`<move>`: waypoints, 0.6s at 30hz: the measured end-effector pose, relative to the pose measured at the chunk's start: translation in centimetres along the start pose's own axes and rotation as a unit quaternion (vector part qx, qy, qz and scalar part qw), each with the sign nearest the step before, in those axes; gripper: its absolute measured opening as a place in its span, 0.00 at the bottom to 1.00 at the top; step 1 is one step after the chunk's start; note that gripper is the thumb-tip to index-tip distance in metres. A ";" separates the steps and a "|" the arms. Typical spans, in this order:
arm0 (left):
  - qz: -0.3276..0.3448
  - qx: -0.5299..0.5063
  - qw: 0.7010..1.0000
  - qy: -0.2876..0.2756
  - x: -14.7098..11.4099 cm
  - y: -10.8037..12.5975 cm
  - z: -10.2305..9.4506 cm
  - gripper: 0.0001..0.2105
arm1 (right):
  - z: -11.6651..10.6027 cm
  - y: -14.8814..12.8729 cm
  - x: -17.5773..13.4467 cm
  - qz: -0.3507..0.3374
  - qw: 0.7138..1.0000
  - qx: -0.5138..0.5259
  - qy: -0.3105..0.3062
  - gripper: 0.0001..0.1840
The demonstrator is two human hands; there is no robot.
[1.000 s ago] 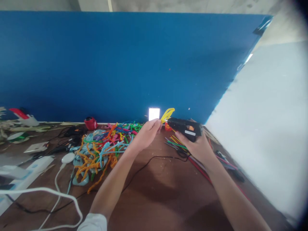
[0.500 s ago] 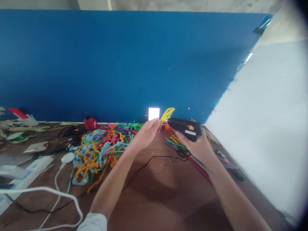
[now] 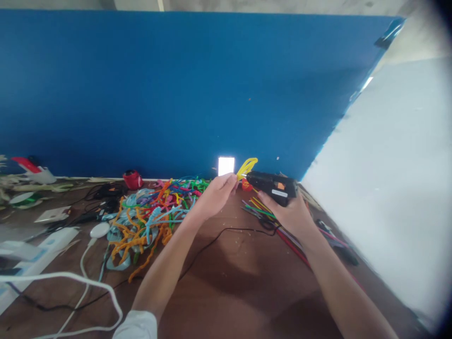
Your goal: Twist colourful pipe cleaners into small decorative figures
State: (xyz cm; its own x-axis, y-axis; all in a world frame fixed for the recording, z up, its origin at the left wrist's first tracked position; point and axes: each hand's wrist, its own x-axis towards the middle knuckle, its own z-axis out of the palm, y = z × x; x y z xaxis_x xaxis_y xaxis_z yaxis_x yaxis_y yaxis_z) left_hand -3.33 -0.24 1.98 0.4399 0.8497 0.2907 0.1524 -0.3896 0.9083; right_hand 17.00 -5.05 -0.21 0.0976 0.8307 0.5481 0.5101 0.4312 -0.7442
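Observation:
Above the far part of the table, my left hand pinches a looped yellow pipe cleaner, whose loops stick up past the fingertips. My right hand is wrapped round a black hot glue gun with a white label on its side. The gun points left, its metal nozzle at the lower end of the yellow loops, close by my left fingertips. Whether the nozzle touches the yellow piece I cannot tell. A bright, lit screen stands upright just behind my left hand.
Left of my left arm lies a tangled heap of coloured pipe cleaners. A white power strip, a white cable and a red object are farther left. Straight coloured stems lie under my right hand. A blue panel closes the back.
Both hands, the glue gun and the yellow pipe cleaner stay almost in place. The view has shifted very slightly.

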 end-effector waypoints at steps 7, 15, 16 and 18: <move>-0.002 0.001 1.000 -0.001 0.0 0.2 -0.1 0.20 | -0.1 -0.1 -0.1 -0.002 1.000 -0.004 -0.001 0.13; -0.003 0.009 1.000 -0.002 0.1 0.2 -0.3 0.20 | -0.1 0.0 0.0 -0.004 1.000 -0.017 0.002 0.12; -0.003 0.010 1.000 -0.003 0.1 0.2 -0.3 0.20 | -0.1 0.0 0.0 -0.004 1.000 -0.017 0.003 0.12; -0.002 0.013 1.000 -0.003 0.0 0.1 -0.2 0.20 | -0.1 0.0 -0.1 -0.002 1.000 -0.016 0.005 0.12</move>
State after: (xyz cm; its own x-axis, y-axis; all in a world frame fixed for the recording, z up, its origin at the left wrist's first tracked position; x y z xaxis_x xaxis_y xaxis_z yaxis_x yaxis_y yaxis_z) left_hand -3.43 -0.22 2.16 0.4447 0.8492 0.2846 0.1765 -0.3946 0.9017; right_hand 17.08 -5.13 -0.25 0.1047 0.8252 0.5550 0.5376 0.4226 -0.7297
